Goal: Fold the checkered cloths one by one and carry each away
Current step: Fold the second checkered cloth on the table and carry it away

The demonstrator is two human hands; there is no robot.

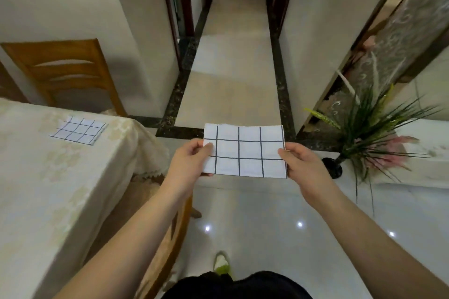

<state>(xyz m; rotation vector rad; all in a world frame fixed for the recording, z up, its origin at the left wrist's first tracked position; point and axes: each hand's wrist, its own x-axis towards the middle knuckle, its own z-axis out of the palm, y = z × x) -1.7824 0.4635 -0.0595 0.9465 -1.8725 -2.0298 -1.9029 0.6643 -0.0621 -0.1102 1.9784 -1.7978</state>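
A folded white cloth with a dark grid [245,150] is held flat in the air in front of me, above the floor. My left hand [192,160] pinches its left edge, thumb on top. Its right edge is pinched by my right hand [300,161]. A second checkered cloth [79,130] lies folded on the table [36,177] at my left, apart from both hands.
The table wears a cream tablecloth, with a wooden chair [63,73] behind it. A tiled hallway [233,56] runs straight ahead between white walls. A black vase with a green and pink plant [369,133] stands on the floor at right. One foot [221,263] shows below.
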